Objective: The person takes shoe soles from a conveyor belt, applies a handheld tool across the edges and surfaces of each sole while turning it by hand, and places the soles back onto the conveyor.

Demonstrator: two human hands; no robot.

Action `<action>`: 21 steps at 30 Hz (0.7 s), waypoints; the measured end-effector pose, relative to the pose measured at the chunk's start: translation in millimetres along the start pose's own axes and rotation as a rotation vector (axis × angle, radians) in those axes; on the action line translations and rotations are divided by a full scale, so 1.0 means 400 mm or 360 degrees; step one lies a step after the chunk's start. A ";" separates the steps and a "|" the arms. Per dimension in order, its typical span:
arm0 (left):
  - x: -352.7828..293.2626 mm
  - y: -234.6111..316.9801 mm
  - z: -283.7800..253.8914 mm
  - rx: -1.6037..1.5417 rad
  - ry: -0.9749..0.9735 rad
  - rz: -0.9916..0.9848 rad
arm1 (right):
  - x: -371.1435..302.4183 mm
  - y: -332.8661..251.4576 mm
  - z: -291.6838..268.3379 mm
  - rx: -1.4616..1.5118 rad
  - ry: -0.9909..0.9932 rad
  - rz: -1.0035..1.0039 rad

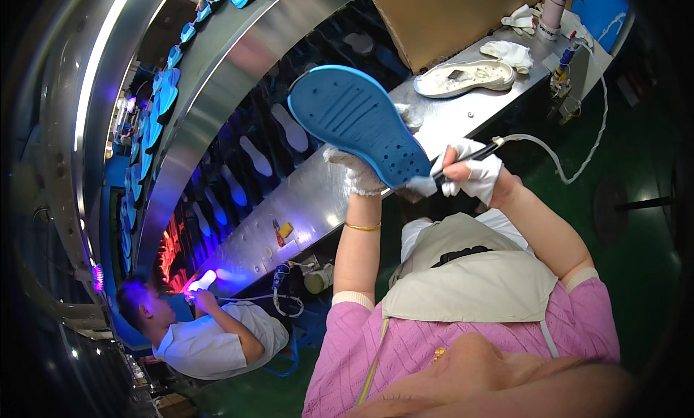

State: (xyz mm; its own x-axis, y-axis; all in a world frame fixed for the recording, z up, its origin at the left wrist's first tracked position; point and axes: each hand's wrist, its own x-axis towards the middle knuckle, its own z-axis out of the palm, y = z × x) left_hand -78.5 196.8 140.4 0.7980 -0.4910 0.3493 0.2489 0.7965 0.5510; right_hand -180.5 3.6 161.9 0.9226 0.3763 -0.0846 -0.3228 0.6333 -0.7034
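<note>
A blue shoe sole [354, 118] is held up over the metal bench, its grooved and dotted face turned toward me. My left hand [356, 173], in a pale work glove, grips the sole from beneath and behind, with its fingers partly hidden. My right hand [473, 173], in a white glove with bare fingertips, is closed round a dark-handled brush [483, 153]. A clear hose [553, 154] runs from the brush handle. The brush's bristles are at the sole's lower heel edge; whether they touch it I cannot tell.
On the metal bench [318, 179] lie a cream shoe sole [434, 84] with scraps in it and a crumpled white glove [510, 54]. A cardboard sheet [452, 16] stands behind. To the left, a conveyor [210, 71] carries blue soles, and a co-worker [217, 338] sits holding a lit sole.
</note>
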 end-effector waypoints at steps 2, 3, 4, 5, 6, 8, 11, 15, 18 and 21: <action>0.006 0.017 -0.002 0.0079 -0.0077 -0.0234 | -0.002 -0.006 -0.005 -0.0174 0.0067 -0.0209; 0.004 0.022 0.001 0.0303 0.0074 -0.0249 | -0.003 -0.006 -0.004 -0.0529 0.0184 -0.0307; 0.009 0.027 0.003 0.0354 0.0074 -0.0307 | -0.001 -0.009 -0.005 -0.0859 0.0078 -0.0391; 0.016 0.032 0.005 0.0404 0.0076 -0.0366 | 0.001 -0.011 -0.005 -0.1263 0.0058 -0.0557; 0.024 0.035 0.007 0.0499 0.0086 -0.0434 | 0.004 -0.014 -0.005 -0.1641 -0.0011 -0.0763; 0.038 0.042 0.012 0.0587 0.0008 -0.0547 | 0.015 -0.025 -0.005 -0.1888 -0.0141 -0.0634; 0.065 0.050 0.016 0.1019 -0.0013 -0.0676 | 0.023 -0.054 -0.008 -0.1357 -0.0083 0.0006; 0.087 0.044 0.021 0.0956 0.0199 -0.0922 | 0.025 -0.070 -0.002 -0.1091 -0.0124 -0.0062; 0.107 0.042 0.022 0.1045 0.0526 -0.1069 | 0.033 -0.057 0.004 -0.1389 -0.0065 -0.0239; 0.113 0.041 0.027 0.1233 0.0557 -0.1079 | 0.041 -0.052 -0.004 -0.1918 -0.0254 -0.0271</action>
State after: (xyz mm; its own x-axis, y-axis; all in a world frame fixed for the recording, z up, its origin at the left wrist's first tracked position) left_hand -44.5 183.8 173.4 0.7676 -0.5194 -0.3755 0.3807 -0.1018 0.9191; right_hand -158.2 -4.2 174.0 0.8704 0.4821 0.0998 0.2788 -0.3156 -0.9070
